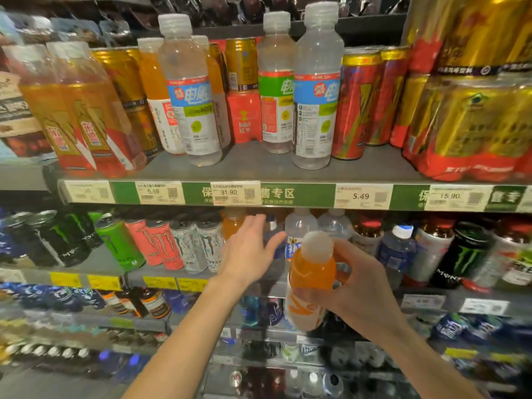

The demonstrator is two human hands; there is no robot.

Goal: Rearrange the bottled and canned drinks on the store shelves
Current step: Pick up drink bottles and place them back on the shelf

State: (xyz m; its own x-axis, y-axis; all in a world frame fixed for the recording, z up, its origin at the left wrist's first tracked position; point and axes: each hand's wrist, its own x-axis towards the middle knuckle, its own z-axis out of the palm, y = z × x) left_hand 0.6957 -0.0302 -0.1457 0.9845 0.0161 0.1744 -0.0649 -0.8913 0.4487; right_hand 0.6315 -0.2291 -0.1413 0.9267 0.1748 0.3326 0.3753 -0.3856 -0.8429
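Right hand (362, 280) wrapped around an orange drink bottle (312, 279), out in front of the second shelf (95, 259), near me and a little right of centre. My fingers curl round its body just under the shoulder, and the white cap (317, 245) tips towards me. It looks full to the neck, so I'd judge it fairly heavy for its size, with a plastic wall that gives a bit if squeezed. The printed sleeve lower down should be slicker than the bare plastic, so the ribbed shoulder seems the surest place to hold. Gripping that high, I expect the weight below to swing, so a firm wrap beats a fingertip pinch.

Left hand (249, 251) is spread wide and holding nothing, palm turned away from me. It reaches towards the far row of that shelf, fingertips up by another orange bottle (231, 224) tucked under the price rail (288, 194). Whether they touch it, I can't tell. Both forearms come up from below, the left one angling in from the near left.

To the left of my left hand stand the energy drink cans (161, 244), black, green, pink and white. Clear water bottles (300, 224) sit just behind the bottle I'm holding. My guess is it belongs back there with its orange partner.
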